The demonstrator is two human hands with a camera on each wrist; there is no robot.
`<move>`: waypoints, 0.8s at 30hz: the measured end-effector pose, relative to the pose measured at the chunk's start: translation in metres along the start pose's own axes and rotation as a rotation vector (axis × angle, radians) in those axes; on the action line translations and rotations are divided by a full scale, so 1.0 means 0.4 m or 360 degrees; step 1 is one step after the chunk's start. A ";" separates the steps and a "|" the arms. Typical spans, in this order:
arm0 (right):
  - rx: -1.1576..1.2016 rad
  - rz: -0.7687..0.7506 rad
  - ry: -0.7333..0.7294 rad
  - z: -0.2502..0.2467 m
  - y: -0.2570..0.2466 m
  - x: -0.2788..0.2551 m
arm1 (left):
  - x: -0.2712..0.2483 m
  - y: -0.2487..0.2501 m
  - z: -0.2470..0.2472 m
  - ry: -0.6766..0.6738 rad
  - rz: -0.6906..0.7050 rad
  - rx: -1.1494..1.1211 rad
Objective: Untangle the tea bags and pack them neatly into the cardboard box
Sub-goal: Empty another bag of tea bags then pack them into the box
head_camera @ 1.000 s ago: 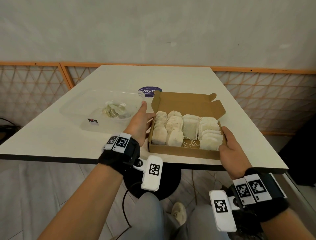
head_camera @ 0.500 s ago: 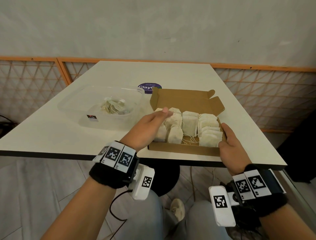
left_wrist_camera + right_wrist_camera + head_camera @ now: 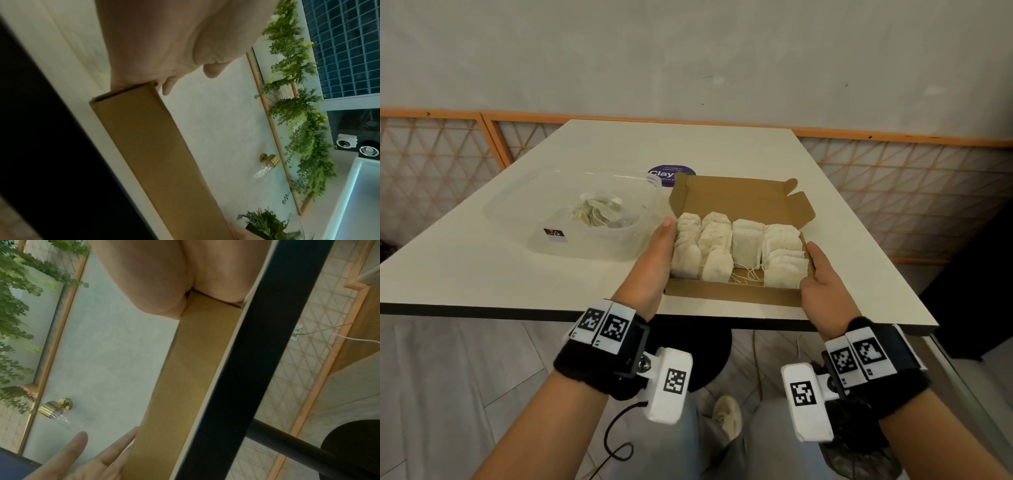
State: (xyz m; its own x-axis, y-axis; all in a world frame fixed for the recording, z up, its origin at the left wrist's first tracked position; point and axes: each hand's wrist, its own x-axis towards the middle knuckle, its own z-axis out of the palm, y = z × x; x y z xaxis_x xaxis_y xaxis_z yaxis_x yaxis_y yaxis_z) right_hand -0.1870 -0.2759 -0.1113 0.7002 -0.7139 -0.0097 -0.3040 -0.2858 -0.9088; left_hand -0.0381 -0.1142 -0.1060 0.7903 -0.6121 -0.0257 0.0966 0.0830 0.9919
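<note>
Head view. The box [image 3: 736, 294], open, lies near the front edge of the table [image 3: 482, 270], its lid standing at the far side. The left hand [image 3: 654, 267] lies flat along the left wall, fingers straight and together, holding nothing. The right hand [image 3: 822, 281] cups the front right corner, thumb along the right wall; its other fingers are hidden here, so how far they curl cannot be told. Four rows of tea bags [image 3: 736, 250] fill the box, overlapped like shingles. A small tangle [image 3: 599, 212] remains in the tub [image 3: 517, 209] to the left, just beside the box.

The step appears to be squaring or steadying the box between both palms. To do it well, press evenly on opposite walls: thin cardboard bows under a one-sided push, and the rows would slump. Loose strings [image 3: 748, 274] at the front should be tucked in before the lid is closed. The tangle is probably yet to be sorted.

Materials: brown corrugated card, matte, with tabbed lid flaps; bags of pale, soft, porous paper, the two left rows with tapered tops, the two right rows square; tub clear, glossy plastic with rounded corners; table smooth, off-white, with a dark edge.

Wrist views show the front wall [image 3: 156, 154] plain and uncrushed.
</note>
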 end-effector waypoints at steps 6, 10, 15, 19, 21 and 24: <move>0.0061 -0.0015 -0.0053 0.013 -0.030 -0.006 | -0.019 0.018 -0.031 0.0046 0.0041 0.0289; 0.0019 -0.0021 0.0068 0.014 -0.036 -0.014 | -0.083 0.083 -0.039 0.0384 0.0496 0.0571; -0.0185 -0.0520 -0.0005 0.023 -0.160 -0.013 | -0.047 0.191 -0.145 0.0798 0.0581 0.0507; -0.0248 -0.0676 -0.0524 0.088 -0.341 0.052 | 0.065 0.261 -0.265 0.0927 0.0151 0.0432; -0.0210 -0.0629 -0.0734 0.157 -0.405 0.082 | 0.104 0.267 -0.305 0.0848 -0.0114 0.0595; -0.0402 -0.0607 -0.0867 0.283 -0.445 0.118 | 0.135 0.254 -0.323 0.0716 -0.0450 0.0735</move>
State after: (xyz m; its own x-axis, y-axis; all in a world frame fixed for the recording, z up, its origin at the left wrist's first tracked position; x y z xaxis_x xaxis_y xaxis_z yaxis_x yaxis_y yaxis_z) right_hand -0.0268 -0.1863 0.0029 0.9909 -0.1323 0.0228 -0.0676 -0.6388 -0.7664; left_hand 0.0924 -0.0370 -0.0228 0.9560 -0.1681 -0.2406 0.1471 -0.4348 0.8884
